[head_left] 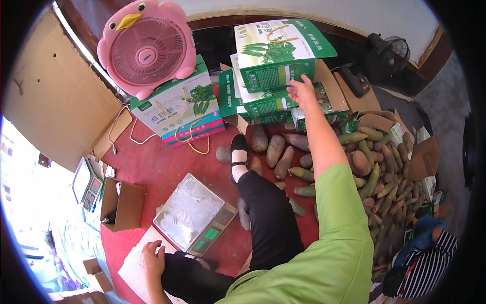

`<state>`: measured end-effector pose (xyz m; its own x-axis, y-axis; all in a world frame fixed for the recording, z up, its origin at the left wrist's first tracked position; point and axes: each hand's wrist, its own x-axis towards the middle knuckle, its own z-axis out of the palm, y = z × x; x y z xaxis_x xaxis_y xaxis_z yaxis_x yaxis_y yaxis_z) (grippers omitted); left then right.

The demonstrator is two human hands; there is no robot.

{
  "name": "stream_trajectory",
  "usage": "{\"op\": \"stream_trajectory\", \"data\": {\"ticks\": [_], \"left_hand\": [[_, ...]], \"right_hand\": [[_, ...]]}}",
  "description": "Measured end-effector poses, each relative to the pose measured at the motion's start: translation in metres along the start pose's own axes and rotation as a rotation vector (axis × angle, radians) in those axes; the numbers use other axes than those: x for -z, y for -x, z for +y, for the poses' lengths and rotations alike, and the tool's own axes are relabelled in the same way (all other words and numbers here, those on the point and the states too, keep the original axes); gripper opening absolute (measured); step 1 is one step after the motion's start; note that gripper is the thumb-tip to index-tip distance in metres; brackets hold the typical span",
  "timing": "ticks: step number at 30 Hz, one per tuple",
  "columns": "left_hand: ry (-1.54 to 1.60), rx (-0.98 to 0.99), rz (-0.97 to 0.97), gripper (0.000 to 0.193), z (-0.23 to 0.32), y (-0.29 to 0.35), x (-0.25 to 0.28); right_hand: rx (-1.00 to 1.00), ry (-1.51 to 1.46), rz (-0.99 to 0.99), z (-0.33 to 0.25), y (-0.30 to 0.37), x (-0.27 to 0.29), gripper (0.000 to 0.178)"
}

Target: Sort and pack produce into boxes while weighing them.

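My right arm reaches forward. My right hand (302,91), fingers apart and holding nothing, is at the right edge of the top green-and-white carton (276,53) in a stack; whether it touches the carton I cannot tell. That carton has a rope handle and a green side flap sticking out. Another similar carton (271,103) lies under it. Near my bent left knee is my left hand (153,257), empty with its fingers loosely bent. Just ahead of it stands a digital scale (190,213) with a pale, dusty pan and a lit green display.
Long green and reddish-brown root vegetables (377,177) pile up on the right. A pink bird-shaped fan (147,55) stands on cartons at the far left. A small brown box (126,205) and a second scale (86,185) are at left. Another person in stripes (430,263) is at lower right.
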<state>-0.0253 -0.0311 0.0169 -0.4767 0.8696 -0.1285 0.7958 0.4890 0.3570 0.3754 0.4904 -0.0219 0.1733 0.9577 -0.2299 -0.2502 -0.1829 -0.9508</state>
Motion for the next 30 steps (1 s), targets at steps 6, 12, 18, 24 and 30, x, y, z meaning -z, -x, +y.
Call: {"op": "stream_trajectory", "data": {"ticks": [6,12,18,24,30], "left_hand": [[-0.033,0.008,0.029,0.019,0.010,-0.001,0.004],[-0.038,0.018,0.033,0.019,0.009,0.008,0.005],[-0.018,-0.015,0.096,0.018,-0.005,0.021,0.006],[-0.011,-0.022,0.129,0.017,-0.017,0.035,0.011],[0.032,0.007,0.163,0.017,-0.024,0.049,0.018]], "right_hand": [[-0.074,-0.116,-0.055,0.003,-0.014,-0.005,0.070],[-0.051,-0.256,-0.176,-0.002,-0.010,-0.015,0.023],[0.154,-0.293,-0.157,-0.034,0.067,-0.040,0.012],[0.416,-0.124,-0.266,-0.103,0.175,-0.053,0.014],[0.357,-0.026,-0.553,-0.130,0.268,-0.080,0.020]]}}
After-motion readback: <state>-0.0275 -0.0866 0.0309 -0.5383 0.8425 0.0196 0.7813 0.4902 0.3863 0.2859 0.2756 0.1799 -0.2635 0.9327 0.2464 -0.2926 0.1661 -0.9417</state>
